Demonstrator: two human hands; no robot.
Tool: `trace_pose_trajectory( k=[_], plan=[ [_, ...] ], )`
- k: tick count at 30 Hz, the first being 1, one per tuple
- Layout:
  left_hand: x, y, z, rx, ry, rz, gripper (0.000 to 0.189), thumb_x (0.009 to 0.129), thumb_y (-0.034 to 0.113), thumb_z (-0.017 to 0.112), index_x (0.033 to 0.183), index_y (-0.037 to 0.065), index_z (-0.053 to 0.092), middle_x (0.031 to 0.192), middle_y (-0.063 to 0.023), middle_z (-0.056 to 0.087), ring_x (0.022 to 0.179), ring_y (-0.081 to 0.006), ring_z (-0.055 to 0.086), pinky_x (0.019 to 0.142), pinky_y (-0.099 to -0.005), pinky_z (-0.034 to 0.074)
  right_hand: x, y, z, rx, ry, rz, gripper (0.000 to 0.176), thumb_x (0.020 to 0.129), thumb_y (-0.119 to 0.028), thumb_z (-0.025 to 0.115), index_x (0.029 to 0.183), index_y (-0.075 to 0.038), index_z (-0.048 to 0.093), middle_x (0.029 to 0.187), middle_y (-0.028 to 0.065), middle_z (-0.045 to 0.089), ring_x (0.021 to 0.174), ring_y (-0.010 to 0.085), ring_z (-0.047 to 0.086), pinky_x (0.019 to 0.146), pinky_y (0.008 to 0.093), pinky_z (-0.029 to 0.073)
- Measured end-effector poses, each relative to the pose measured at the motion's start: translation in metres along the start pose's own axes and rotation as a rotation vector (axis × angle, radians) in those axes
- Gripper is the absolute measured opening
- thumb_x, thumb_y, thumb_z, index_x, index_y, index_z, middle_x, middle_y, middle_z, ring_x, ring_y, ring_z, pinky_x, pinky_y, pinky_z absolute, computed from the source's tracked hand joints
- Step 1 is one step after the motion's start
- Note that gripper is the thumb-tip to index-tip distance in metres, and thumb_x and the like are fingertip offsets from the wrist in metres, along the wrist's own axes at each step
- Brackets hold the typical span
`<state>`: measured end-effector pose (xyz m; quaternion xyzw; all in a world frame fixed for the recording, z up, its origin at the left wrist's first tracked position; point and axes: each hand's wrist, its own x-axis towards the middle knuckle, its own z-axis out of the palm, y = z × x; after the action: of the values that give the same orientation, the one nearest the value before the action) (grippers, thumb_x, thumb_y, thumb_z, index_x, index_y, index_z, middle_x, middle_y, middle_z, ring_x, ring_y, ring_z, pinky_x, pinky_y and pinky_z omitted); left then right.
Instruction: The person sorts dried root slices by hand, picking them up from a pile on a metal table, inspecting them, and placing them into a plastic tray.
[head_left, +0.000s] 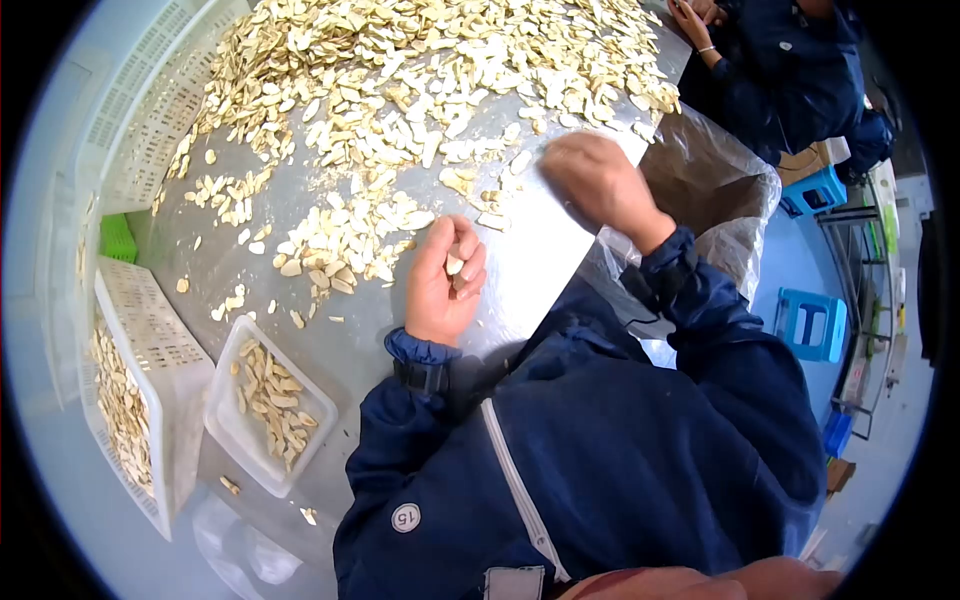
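Pale dried slices (350, 235), cream with some browner edges, lie loose on the metal table (370, 330) in front of me. My left hand (445, 280) is curled just right of a small cluster, with a pale slice (455, 265) showing between its fingers. Over the table's near right edge, my right hand (598, 185) is smeared by motion. Its fingers are too blurred to show whether they hold anything. A few slices (492, 220) lie between the two hands. At the back, a large heap of slices (430, 60) spreads across the table.
A clear tub (322, 405) with slices stands at left, beside a white perforated basket (165, 390) of slices. Another white basket (150, 110) and a green one (118, 238) are behind. A lined bin (755, 200) and blue stools (812, 325) are at right, near a co-worker (790, 80).
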<state>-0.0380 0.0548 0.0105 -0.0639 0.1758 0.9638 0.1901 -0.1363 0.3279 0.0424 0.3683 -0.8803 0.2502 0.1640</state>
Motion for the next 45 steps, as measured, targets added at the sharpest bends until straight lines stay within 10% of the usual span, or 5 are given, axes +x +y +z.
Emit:
trace_pose_trajectory(
  k=[13, 29, 35, 39, 45],
  plan=[
    [-0.002, 0.005, 0.007, 0.082, 0.015, -0.026, 0.01, 0.11, 0.018, 0.053, 0.113, 0.008, 0.054, 0.085, 0.0014, 0.049, 0.063, -0.0054, 0.045, 0.042, -0.0168, 0.033, 0.07, 0.086, -0.005, -0.467, -0.114, 0.278, 0.016, 0.093, -0.024, 0.069, 0.105, -0.014, 0.075, 0.105, 0.0051, 0.074, 0.105, 0.0299, 0.066, 0.09, 0.0422, 0.054],
    [-0.001, 0.003, 0.009, 0.108, 0.038, -0.014, 0.011, 0.109, 0.017, 0.054, 0.115, 0.008, 0.055, 0.084, 0.0018, 0.049, 0.062, -0.0061, 0.044, 0.043, -0.0179, 0.032, 0.067, 0.09, -0.02, -0.282, -0.236, 0.16, 0.024, 0.095, -0.024, 0.071, 0.112, -0.008, 0.069, 0.09, 0.0101, 0.068, 0.088, 0.0308, 0.067, 0.077, 0.041, 0.053],
    [0.001, 0.0, 0.002, 0.139, 0.041, -0.012, 0.025, 0.111, 0.025, 0.05, 0.125, 0.005, 0.056, 0.091, -0.0018, 0.057, 0.066, -0.008, 0.051, 0.044, -0.0179, 0.034, 0.058, 0.044, -0.028, 0.044, 0.046, 0.574, 0.026, 0.099, -0.025, 0.069, 0.116, -0.004, 0.072, 0.099, 0.0144, 0.075, 0.086, 0.0256, 0.072, 0.077, 0.0356, 0.056],
    [-0.001, 0.0, 0.035, 0.166, 0.21, -0.011, 0.038, 0.113, 0.033, 0.045, 0.133, 0.003, 0.056, 0.099, -0.0056, 0.063, 0.076, -0.011, 0.059, 0.048, -0.0175, 0.038, 0.045, -0.02, 0.004, 0.81, -0.2, 0.409, 0.029, 0.103, -0.024, 0.069, 0.125, -0.006, 0.07, 0.096, 0.0026, 0.071, 0.089, 0.0119, 0.064, 0.08, 0.0282, 0.053],
    [0.002, -0.001, 0.011, 0.14, 0.122, 0.033, 0.032, 0.113, 0.032, 0.044, 0.121, 0.005, 0.059, 0.1, -0.0072, 0.062, 0.076, -0.0115, 0.057, 0.049, -0.0186, 0.039, 0.03, -0.053, 0.031, 0.128, -0.086, -0.019, 0.026, 0.095, -0.027, 0.072, 0.117, -0.013, 0.074, 0.118, 0.0092, 0.071, 0.113, 0.0307, 0.065, 0.097, 0.0439, 0.051]
  ],
)
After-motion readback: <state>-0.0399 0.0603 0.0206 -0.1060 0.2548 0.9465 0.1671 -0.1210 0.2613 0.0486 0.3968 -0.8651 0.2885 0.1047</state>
